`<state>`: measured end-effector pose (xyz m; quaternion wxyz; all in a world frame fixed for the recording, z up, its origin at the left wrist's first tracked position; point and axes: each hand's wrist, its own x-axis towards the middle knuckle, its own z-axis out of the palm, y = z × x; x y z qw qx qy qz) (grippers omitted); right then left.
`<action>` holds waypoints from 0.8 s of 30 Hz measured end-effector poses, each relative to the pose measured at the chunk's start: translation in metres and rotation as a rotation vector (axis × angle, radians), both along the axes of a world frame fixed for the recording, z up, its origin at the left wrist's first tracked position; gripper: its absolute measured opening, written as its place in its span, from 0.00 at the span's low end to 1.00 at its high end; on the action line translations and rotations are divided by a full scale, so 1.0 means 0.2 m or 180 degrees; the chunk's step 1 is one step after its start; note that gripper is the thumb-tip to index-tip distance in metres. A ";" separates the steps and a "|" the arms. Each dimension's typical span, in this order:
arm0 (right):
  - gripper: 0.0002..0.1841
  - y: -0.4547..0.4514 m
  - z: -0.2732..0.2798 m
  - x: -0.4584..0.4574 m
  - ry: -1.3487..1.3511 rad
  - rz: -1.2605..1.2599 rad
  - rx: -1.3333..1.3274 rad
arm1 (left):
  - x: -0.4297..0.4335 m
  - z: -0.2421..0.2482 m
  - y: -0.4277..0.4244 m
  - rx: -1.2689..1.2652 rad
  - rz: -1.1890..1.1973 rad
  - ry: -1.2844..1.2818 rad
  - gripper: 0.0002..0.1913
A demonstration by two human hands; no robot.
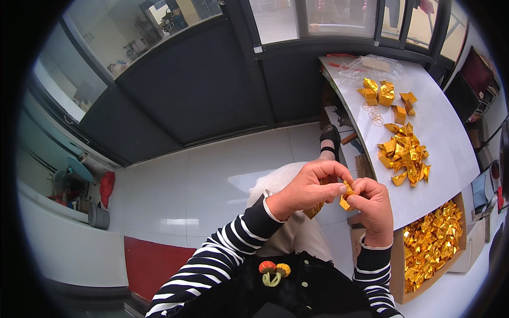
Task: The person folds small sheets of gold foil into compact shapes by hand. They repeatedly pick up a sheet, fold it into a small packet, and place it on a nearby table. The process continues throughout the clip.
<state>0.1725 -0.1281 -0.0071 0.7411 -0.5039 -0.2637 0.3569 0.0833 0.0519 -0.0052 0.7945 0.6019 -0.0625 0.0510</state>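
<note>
Above my lap, my left hand (pixel 308 189) and my right hand (pixel 372 202) pinch a small folded gold foil paper piece (pixel 346 200) between thumbs and fingers. More gold paper (pixel 314 210) shows below my left hand, partly hidden by it; whether the hand touches it I cannot tell. On the white table (pixel 445 135) to the right lies a heap of folded gold paper ingots (pixel 405 155). Farther back on the tabletop are several bundled gold paper stacks (pixel 385 93) beside loose rubber bands (pixel 373 115).
A cardboard box (pixel 463 234) full of gold paper ingots (pixel 431 242) stands at the table's near end. A clear plastic bag (pixel 372 67) lies at the far end. Dark panels (pixel 191 79) with windows border the tiled floor (pixel 214 175). A red mat (pixel 155 264) is at lower left.
</note>
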 end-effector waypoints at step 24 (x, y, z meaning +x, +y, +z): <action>0.12 0.09 -0.14 -0.02 0.0485 0.0361 0.1409 | -0.04 0.07 0.03 -0.1306 0.0192 0.0005 0.09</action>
